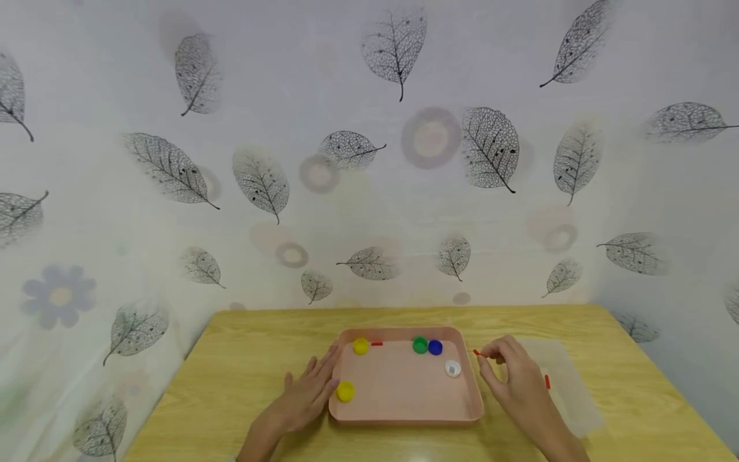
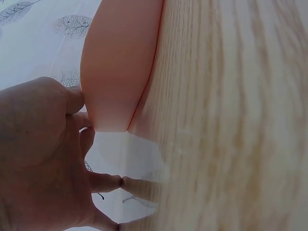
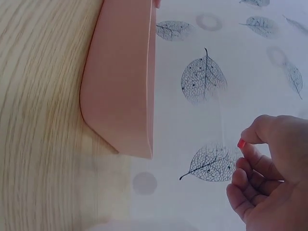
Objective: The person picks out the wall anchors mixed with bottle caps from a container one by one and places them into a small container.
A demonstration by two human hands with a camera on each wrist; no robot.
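My right hand [image 1: 522,388] pinches a small red stick [image 1: 476,353] between thumb and index finger, just outside the right rim of a pink tray [image 1: 398,388]. In the right wrist view only the stick's red end [image 3: 241,143] shows at the fingertips, with the other fingers curled below. My left hand [image 1: 303,398] lies along the tray's left side, its fingers spread and fingertips at the rim. From the left wrist view, thumb and fingers touch the tray wall [image 2: 120,62]. Inside the tray, another red stick [image 1: 377,344] lies beside a yellow cap [image 1: 360,346].
Also in the tray are a second yellow cap [image 1: 345,392], a green cap [image 1: 420,345] touching a blue cap [image 1: 435,347], and a white cap [image 1: 453,368]. Right of the tray, a red piece [image 1: 547,382] shows over a translucent sheet [image 1: 568,398] on the wooden table [image 1: 260,333].
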